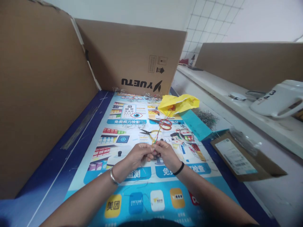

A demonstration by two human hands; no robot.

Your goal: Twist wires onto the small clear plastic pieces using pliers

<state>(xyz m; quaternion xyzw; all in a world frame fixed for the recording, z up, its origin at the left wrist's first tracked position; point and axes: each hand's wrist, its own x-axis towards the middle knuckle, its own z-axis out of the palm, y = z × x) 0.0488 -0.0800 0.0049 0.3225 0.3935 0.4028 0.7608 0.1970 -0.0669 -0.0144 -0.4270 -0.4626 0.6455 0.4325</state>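
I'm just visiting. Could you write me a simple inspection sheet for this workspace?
Surface: printed sheet over blue tabletop.
Job's things: thin strands at the fingertips; pliers and red-handled scissors just beyond; yellow bag farther back.
Clutter: metallic bits by a turquoise panel; labelled brown package at right.
Grippers: left hand and right hand together, pinching the strands.
Cables: nothing seen that is clearly a power cable.
Surroundings: cardboard panels left and behind; white mug on a ledge.
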